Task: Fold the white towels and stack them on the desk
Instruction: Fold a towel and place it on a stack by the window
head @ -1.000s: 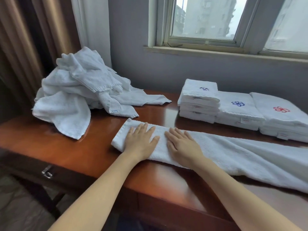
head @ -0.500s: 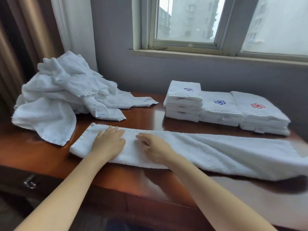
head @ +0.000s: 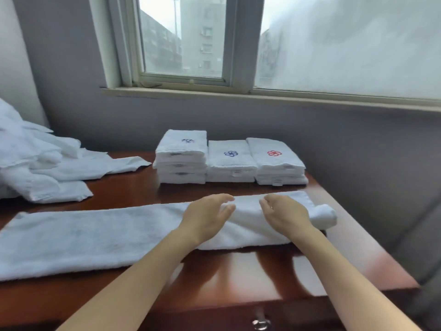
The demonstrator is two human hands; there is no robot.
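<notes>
Nearest, below the long towel, a metal drawer handle (head: 261, 323) shows under the front edge of the glossy brown surface (head: 238, 271). Two bare forearms reach across that edge onto the long towel (head: 95, 240), a white strip folded lengthwise that lies across the surface from the left border of the view to near the right edge. Its right end is bunched into a thick lump.

The left hand (head: 206, 217) sits over the towel's right half, palm turned to the right. Its fingers (head: 224, 199) are loosely straight, close together and slightly cupped, with the thumb held apart below them. The right hand (head: 286, 214) faces it just to the right, palm turned left, its fingers (head: 267, 199) gently curved and close together. Neither hand pinches a fold. The picture is blurred, so I cannot tell whether the hands press on the cloth or hover just above it.

Beyond the long towel, three stacks of folded towels (head: 230, 163) stand side by side, touching; the left one is tallest and the right one bears a red emblem. Left of them, behind the towel's left half, lies a heap of unfolded towels (head: 40, 170). Behind everything are a grey wall and a window (head: 183, 39).
</notes>
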